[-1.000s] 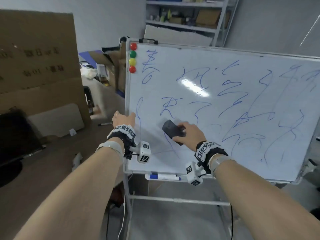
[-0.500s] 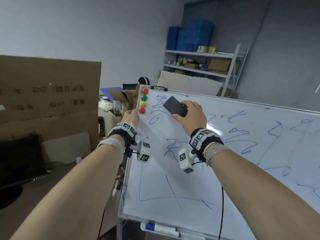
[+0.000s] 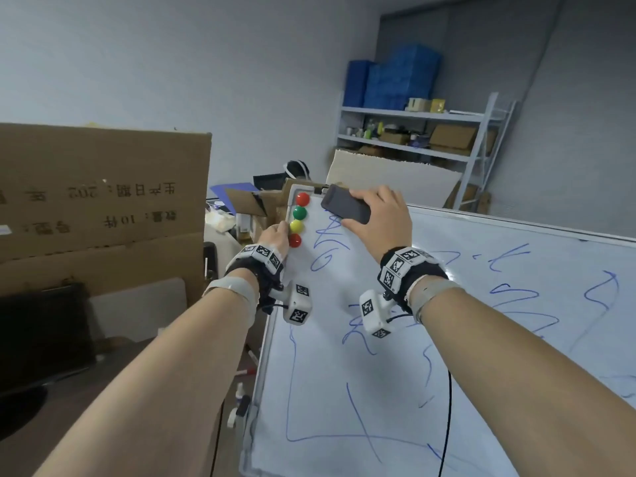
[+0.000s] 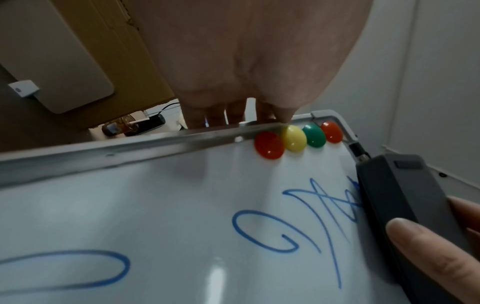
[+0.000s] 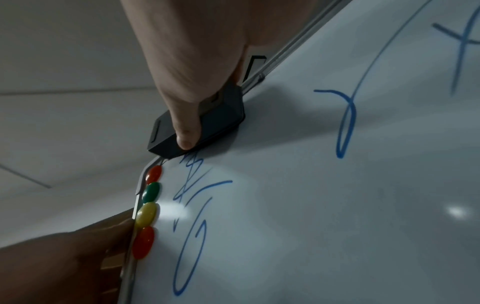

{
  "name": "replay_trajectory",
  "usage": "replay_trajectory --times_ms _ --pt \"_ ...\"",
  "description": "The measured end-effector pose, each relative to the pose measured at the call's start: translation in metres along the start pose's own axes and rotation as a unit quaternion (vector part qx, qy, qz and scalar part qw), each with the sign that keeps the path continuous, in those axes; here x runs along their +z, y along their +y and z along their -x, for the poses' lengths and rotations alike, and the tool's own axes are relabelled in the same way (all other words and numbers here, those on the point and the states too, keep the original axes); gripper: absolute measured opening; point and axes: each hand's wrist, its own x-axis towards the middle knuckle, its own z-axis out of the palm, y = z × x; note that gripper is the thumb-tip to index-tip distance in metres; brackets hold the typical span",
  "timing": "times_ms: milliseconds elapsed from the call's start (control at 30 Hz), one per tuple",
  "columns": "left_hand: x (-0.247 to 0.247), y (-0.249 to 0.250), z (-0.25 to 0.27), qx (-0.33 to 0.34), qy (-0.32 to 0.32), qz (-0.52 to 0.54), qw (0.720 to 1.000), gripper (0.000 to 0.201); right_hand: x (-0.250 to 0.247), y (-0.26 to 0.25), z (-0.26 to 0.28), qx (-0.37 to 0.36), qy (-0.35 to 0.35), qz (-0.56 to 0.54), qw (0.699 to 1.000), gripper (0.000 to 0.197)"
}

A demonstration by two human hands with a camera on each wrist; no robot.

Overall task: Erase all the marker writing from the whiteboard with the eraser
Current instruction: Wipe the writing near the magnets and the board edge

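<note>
1. While the right hand (image 3: 378, 218) grips the eraser (image 3: 346, 204), fingers over its top edge and thumb along the lower side, the dark grey block sits flat against the whiteboard (image 3: 344, 390) at the top-left corner.
2. Eraser's upper end overlaps the top frame; its lower edge covers the top of the first blue character (image 3: 325, 247).
3. Right wrist view: thumb (image 5: 185, 123) lies across the eraser's back, and the eraser touches the board surface just above the writing.
4. Left hand (image 3: 275, 237) holds the left frame edge of the board; fingers wrap behind the frame, thumb tip on the frame right beside the yellow magnet (image 3: 297, 226).
5. Left wrist view confirms: fingers curl behind the metal rail (image 4: 130, 148), thumb on the front.
6. Four magnets run in a column down the left edge: red (image 3: 302, 199), green (image 3: 299, 212), yellow, red (image 3: 295, 240). All sit just left of the eraser and the first character.
7. Blue marker strokes cover the rest of the board, lower left through to the right side.
8. Off the board: cardboard box (image 3: 103, 201) on the left, dark monitor (image 3: 38, 339) below it, metal shelving (image 3: 423, 132) with blue crates at the back wall.
</note>
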Motion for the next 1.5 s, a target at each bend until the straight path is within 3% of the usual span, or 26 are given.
replay_trajectory --times_ms 233,433,633,800,967,1167,1500 --pt "0.010 -0.011 -0.012 0.059 -0.015 0.017 0.998 0.049 0.016 -0.010 0.030 -0.012 -0.046 -0.003 0.999 0.056" --pt "0.002 -0.018 -0.016 0.067 -0.038 0.027 0.997 0.050 0.003 -0.017 0.011 0.067 0.009 0.018 0.998 0.054" --pt "-0.006 -0.021 -0.018 0.071 -0.061 -0.003 0.996 0.052 0.019 -0.036 0.031 0.042 -0.052 0.009 0.998 0.057" --pt "-0.004 -0.021 -0.018 0.086 -0.064 -0.025 0.994 0.052 0.005 -0.027 0.006 0.110 0.008 0.017 0.994 0.058" --pt "-0.007 -0.023 -0.022 0.087 -0.064 -0.037 0.994 0.054 0.019 -0.035 0.020 0.101 0.002 0.033 0.994 0.056" --pt "-0.004 -0.018 -0.023 0.082 -0.096 -0.011 0.992 0.052 0.015 -0.033 0.016 0.156 0.016 0.062 0.986 0.055" --pt "-0.006 -0.017 -0.021 0.087 -0.091 -0.010 0.992 0.052 0.015 -0.022 0.026 0.120 -0.005 0.074 0.990 0.053"
